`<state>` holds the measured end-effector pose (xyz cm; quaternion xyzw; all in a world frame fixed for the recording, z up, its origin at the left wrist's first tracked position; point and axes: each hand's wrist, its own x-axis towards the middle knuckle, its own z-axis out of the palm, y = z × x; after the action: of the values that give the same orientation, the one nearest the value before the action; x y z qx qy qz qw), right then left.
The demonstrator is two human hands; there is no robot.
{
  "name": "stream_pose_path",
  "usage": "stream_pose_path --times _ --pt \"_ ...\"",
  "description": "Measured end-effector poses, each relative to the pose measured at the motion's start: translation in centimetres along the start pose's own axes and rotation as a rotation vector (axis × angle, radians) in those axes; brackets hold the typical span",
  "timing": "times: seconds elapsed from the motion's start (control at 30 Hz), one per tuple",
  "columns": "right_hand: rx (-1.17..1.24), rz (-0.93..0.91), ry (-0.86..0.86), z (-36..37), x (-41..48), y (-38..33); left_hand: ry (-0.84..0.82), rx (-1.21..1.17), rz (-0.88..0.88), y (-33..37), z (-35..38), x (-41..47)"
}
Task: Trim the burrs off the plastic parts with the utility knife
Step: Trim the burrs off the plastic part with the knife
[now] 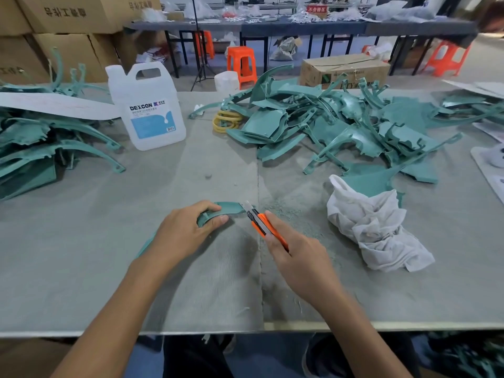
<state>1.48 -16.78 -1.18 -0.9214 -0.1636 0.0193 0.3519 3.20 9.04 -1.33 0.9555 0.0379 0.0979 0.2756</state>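
The curved teal plastic part (226, 210) lies near the middle of the worktop (163, 186), with the left hand (185, 233) clamped round it by its fingers (203, 206). The right hand (297, 255) has its fingers wrapped round the orange utility knife (259, 221), blade tip at the part's end. To the right, a white bag (373, 227) holds crumpled white sheets. Behind stands a capped DEXCON jug (148, 110); I cannot tell its contents.

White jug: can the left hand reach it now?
Probably yes, once it lets go. The left hand grips the curved green part, but nothing big stands on the table between it and the white jug, which looks reachable.
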Motion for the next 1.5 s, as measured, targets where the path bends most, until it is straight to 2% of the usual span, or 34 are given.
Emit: stream_pose_path --times 0.53,0.8,1.07,1.17,1.27,1.4,1.5 --pt "0.132 0.023 -0.004 0.0 0.0 0.5 0.049 -0.048 0.006 -0.5 0.6 -0.2" --pt "0.11 -0.004 -0.036 0.0 0.0 0.3 0.045 -0.02 0.02 -0.5 0.7 -0.1" --pt "-0.138 0.093 -0.042 -1.1 1.6 1.5 0.08 0.021 0.106 0.2 1.3 -1.0" --pt "-0.085 0.047 0.031 -1.0 1.4 1.3 0.088 0.0 0.067 0.2 1.1 -0.8" --pt "-0.067 0.014 0.008 -0.6 0.8 1.3 0.083 -0.02 0.044 -0.3 0.9 -0.7" --pt "-0.108 0.085 0.012 -1.3 1.2 1.9 0.086 0.005 0.059 0.0 1.1 -0.7" --pt "-0.065 0.019 0.014 -0.7 0.7 1.4 0.089 -0.005 0.046 0.0 1.0 -0.6"
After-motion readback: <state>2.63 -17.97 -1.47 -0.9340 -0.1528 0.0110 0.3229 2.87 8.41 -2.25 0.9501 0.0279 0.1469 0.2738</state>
